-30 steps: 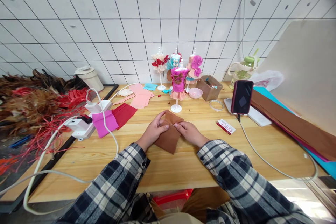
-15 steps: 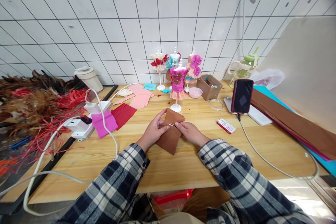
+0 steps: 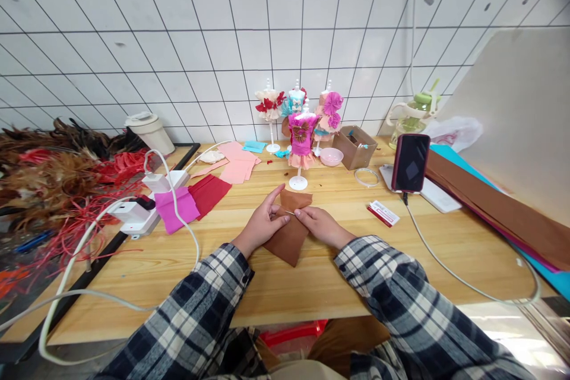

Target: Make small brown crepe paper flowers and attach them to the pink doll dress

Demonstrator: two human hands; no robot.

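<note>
A folded brown piece of paper or felt (image 3: pixel 289 236) lies on the wooden table (image 3: pixel 312 285) in front of me. My left hand (image 3: pixel 262 222) pinches its left edge with thumb and fingers, the index finger raised along the top. My right hand (image 3: pixel 318 224) pinches the sheet from the right, and a thin metal needle or pin (image 3: pixel 289 211) shows between the two hands. Both forearms wear plaid sleeves.
Small dress-form figures (image 3: pixel 303 133) stand behind the sheet, with a pink bowl (image 3: pixel 332 157), a cardboard box (image 3: pixel 355 147) and pink, red and magenta sheets (image 3: pixel 196 196). A phone (image 3: pixel 410 163) with a cable stands right, power strip and chargers (image 3: pixel 138 208) left, feathers (image 3: pixel 48 172) far left.
The hands have shifted slightly on the brown sheet; its top edge has been folded a little lower and the left index finger has lifted. Everything else is unmoved.
</note>
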